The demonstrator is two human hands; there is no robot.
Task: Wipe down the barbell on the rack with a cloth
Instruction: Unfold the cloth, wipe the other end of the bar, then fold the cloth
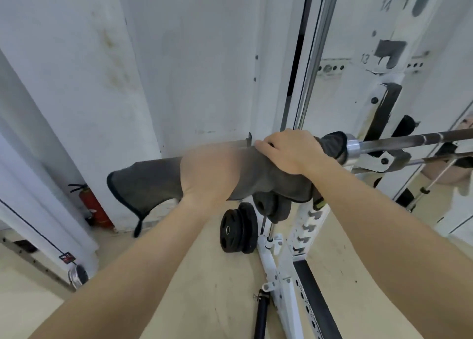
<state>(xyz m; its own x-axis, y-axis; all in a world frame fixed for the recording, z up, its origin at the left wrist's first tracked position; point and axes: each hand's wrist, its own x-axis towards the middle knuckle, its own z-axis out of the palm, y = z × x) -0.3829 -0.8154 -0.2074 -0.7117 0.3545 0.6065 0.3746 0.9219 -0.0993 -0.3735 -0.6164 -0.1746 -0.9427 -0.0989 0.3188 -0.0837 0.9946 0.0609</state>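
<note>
A dark grey cloth with a black hem is draped over the barbell's left sleeve, hiding it. My left hand, blurred, presses on the cloth from above near its middle. My right hand grips the cloth around the sleeve just left of the shiny collar. The barbell's dark shaft runs right from the collar across the white rack. A corner of the cloth hangs down at the left.
Black weight plates lean on the floor below the bar, beside the rack's white perforated base. A red fire extinguisher stands by the white wall. A chrome guide rod rises behind my right hand. A mirror is at far right.
</note>
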